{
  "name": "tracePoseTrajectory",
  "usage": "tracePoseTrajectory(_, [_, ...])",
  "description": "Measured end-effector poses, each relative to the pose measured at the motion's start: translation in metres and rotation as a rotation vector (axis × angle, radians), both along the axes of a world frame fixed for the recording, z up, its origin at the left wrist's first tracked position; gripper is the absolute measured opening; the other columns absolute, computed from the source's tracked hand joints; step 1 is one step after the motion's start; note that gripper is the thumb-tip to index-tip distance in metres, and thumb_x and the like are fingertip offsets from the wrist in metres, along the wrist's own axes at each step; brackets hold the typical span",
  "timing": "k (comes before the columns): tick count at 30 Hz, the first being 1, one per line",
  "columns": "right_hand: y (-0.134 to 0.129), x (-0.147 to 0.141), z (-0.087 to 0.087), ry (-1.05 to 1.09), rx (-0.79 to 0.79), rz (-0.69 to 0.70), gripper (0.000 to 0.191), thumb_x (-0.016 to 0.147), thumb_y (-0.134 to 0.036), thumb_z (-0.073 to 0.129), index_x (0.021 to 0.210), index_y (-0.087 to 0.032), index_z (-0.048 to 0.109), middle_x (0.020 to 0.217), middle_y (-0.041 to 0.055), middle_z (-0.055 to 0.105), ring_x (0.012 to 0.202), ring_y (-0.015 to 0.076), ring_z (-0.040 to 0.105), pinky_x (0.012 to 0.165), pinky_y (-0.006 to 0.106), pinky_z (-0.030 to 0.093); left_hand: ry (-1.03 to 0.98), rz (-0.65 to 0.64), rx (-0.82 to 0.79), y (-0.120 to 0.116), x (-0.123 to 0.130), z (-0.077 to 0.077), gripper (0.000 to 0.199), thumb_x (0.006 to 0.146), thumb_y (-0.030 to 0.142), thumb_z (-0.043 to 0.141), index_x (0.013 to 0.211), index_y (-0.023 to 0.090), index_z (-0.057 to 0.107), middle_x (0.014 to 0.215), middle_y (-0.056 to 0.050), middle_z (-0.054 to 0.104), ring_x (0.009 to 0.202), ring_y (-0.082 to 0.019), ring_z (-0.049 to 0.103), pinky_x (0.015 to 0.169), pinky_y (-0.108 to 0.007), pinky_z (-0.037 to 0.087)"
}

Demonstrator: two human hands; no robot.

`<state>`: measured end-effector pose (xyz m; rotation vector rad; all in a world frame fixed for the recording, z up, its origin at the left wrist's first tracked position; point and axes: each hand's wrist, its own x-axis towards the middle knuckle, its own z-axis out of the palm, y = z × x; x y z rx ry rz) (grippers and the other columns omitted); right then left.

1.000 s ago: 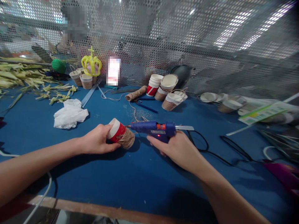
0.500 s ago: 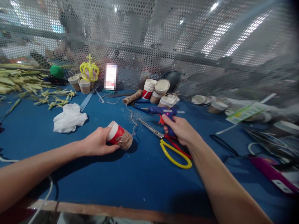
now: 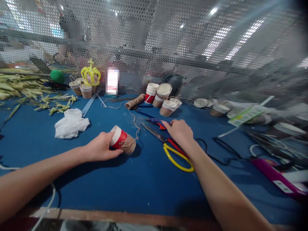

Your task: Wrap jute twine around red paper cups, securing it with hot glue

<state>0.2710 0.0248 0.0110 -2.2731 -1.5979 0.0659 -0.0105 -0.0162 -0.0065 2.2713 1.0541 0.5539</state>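
Note:
My left hand is closed around a paper cup, red and white, lying tilted with its mouth toward the upper left. Jute twine wraps the cup's lower end, and a strand runs from it back to a twine roll. My right hand is over a blue hot glue gun, fingers curled on its body; the palm hides most of the gun. Just below that hand lie scissors with one yellow and one red handle, blades pointing to the upper left.
Several twine-covered cups stand at the back beside stacked paper cups. White tissue, a yellow crown and corn husks are leftward. A purple power strip and cables lie right, and a perforated screen rises behind.
My right hand has lowered and turned over the glue gun, which now sits lower, at the table, with its body mostly covered. My left hand and the cup have stayed put.

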Motion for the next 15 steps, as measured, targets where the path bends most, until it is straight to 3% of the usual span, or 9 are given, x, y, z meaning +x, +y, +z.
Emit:
tracePoseTrajectory(2, [-0.013, -0.014, 0.009, -0.019, 0.033, 0.074, 0.028, 0.077, -0.036, 0.048, 0.077, -0.013, 0.063, 0.094, 0.0169, 0.060, 0.099, 0.0309, 0.050, 0.075, 0.038, 0.037, -0.017, 0.007, -0.013, 0.000, 0.000, 0.000, 0.027, 0.069, 0.030, 0.056, 0.087, 0.010, 0.058, 0.077, -0.008, 0.067, 0.066, -0.017, 0.061, 0.061, -0.023, 0.046])
tracePoseTrajectory(4, [-0.028, -0.030, 0.016, 0.034, -0.013, 0.220, 0.031, 0.079, -0.038, 0.045, 0.072, -0.016, 0.065, 0.084, 0.0101, 0.063, 0.086, 0.0235, 0.056, 0.071, 0.032, 0.039, -0.052, 0.019, -0.038, 0.000, 0.000, -0.001, 0.030, 0.068, 0.031, 0.057, 0.088, 0.009, 0.056, 0.078, -0.008, 0.067, 0.067, -0.017, 0.061, 0.062, -0.024, 0.047])
tracePoseTrajectory(6, [-0.042, -0.047, 0.019, 0.164, -0.163, 0.413, 0.041, 0.080, -0.047, 0.041, 0.063, -0.020, 0.066, 0.064, 0.0033, 0.063, 0.061, 0.0153, 0.057, 0.057, 0.026, 0.042, -0.108, 0.031, -0.069, 0.000, 0.000, -0.001, 0.032, 0.068, 0.032, 0.058, 0.090, 0.009, 0.055, 0.080, -0.008, 0.067, 0.069, -0.018, 0.062, 0.064, -0.026, 0.048])
tracePoseTrajectory(7, [-0.047, -0.054, 0.018, 0.342, -0.294, 0.567, 0.044, 0.082, -0.047, 0.037, 0.067, -0.018, 0.066, 0.064, 0.0036, 0.064, 0.057, 0.0143, 0.056, 0.054, 0.026, 0.042, -0.143, 0.036, -0.085, 0.000, 0.000, 0.000, 0.033, 0.068, 0.032, 0.058, 0.091, 0.009, 0.054, 0.082, -0.009, 0.067, 0.071, -0.018, 0.062, 0.065, -0.027, 0.048])
tracePoseTrajectory(8, [-0.051, -0.060, 0.016, 0.443, -0.317, 0.645, 0.044, 0.081, -0.049, 0.037, 0.068, -0.018, 0.066, 0.064, 0.0038, 0.064, 0.056, 0.0145, 0.056, 0.054, 0.027, 0.042, -0.181, 0.040, -0.103, -0.001, 0.000, 0.001, 0.034, 0.068, 0.032, 0.059, 0.092, 0.009, 0.054, 0.083, -0.009, 0.067, 0.072, -0.019, 0.062, 0.067, -0.028, 0.049])
tracePoseTrajectory(11, [-0.056, -0.072, 0.008, 0.662, -0.262, 0.764, 0.039, 0.079, -0.051, 0.042, 0.086, -0.019, 0.065, 0.085, 0.0061, 0.065, 0.081, 0.0191, 0.058, 0.074, 0.033, 0.043, -0.283, 0.032, -0.180, -0.004, 0.001, 0.004, 0.035, 0.067, 0.030, 0.060, 0.094, 0.009, 0.053, 0.087, -0.009, 0.067, 0.075, -0.019, 0.062, 0.070, -0.029, 0.049])
tracePoseTrajectory(13, [-0.054, -0.075, 0.002, 0.870, -0.272, 0.778, 0.042, 0.079, -0.052, 0.042, 0.103, -0.022, 0.059, 0.104, 0.0068, 0.061, 0.100, 0.0197, 0.052, 0.085, 0.035, 0.039, -0.322, 0.022, -0.243, -0.008, 0.001, 0.007, 0.034, 0.067, 0.028, 0.061, 0.094, 0.009, 0.052, 0.086, -0.008, 0.066, 0.074, -0.018, 0.061, 0.069, -0.029, 0.049])
tracePoseTrajectory(15, [-0.053, -0.077, -0.002, 1.112, -0.307, 0.761, 0.045, 0.078, -0.053, 0.043, 0.112, -0.024, 0.053, 0.115, 0.0069, 0.055, 0.108, 0.0187, 0.047, 0.088, 0.035, 0.038, -0.343, 0.007, -0.307, -0.011, 0.002, 0.008, 0.033, 0.066, 0.026, 0.062, 0.093, 0.009, 0.051, 0.085, -0.008, 0.065, 0.073, -0.017, 0.061, 0.068, -0.028, 0.049])
